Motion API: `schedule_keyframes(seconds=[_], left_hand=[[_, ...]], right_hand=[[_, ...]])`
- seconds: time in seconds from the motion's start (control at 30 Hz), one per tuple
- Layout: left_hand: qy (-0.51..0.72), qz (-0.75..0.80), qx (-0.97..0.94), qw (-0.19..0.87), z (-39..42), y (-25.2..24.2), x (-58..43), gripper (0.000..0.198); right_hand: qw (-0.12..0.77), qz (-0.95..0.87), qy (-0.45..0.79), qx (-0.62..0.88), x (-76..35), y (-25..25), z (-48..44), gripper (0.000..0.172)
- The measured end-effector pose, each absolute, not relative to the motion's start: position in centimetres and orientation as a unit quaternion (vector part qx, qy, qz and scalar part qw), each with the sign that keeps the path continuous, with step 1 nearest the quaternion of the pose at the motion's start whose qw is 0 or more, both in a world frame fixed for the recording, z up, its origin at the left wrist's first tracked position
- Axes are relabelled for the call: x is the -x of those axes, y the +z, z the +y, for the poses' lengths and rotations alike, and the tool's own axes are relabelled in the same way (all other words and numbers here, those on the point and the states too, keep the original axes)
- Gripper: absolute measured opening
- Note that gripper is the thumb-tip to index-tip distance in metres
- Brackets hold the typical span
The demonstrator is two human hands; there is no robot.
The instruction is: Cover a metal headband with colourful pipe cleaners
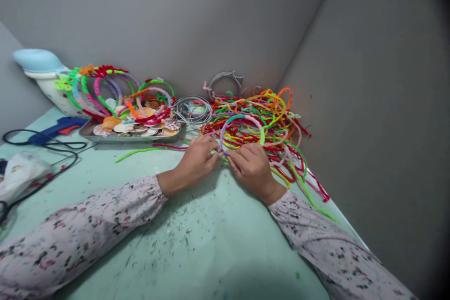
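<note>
My left hand (201, 155) is closed, its thumb and fingers pinched at the purple end of a hoop wrapped in fuzzy pipe cleaner (241, 117). The hoop runs purple, teal, pink and green, and stands upright above my hands. Close beside it, my right hand (253, 168) is closed too, fingertips pinching a short purple pipe cleaner end (225, 153) at the same spot. The hoop's green side drops behind my right hand, where its end is hidden. Just beyond lies a tangled heap of colourful pipe cleaners (274, 108).
A metal tray (133, 139) at the left holds seashells (123, 127) and several finished fuzzy hoops (101, 89). Coils of grey wire (191, 112) lie beside it. Further left are a blue glue gun (49, 132), its black cord (70, 161), a plastic bag (23, 173) and a white container with a blue lid (38, 61).
</note>
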State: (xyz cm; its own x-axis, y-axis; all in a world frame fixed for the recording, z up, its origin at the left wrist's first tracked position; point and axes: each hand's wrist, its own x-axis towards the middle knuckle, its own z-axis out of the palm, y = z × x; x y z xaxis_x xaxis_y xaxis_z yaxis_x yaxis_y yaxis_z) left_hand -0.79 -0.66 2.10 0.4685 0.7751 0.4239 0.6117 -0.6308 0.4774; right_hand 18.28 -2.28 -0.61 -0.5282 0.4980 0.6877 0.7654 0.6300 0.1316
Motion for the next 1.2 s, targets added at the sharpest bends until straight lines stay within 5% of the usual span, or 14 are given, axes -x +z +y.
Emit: schedule_keyframes(seconds=[1.2], left_hand=[[0.221, 0.457, -0.792, 0.34, 0.8, 1.9, 1.0, 0.024]], right_hand=[[0.299, -0.858, -0.224, 0.351, -18.2, -1.0, -2.3, 0.016]])
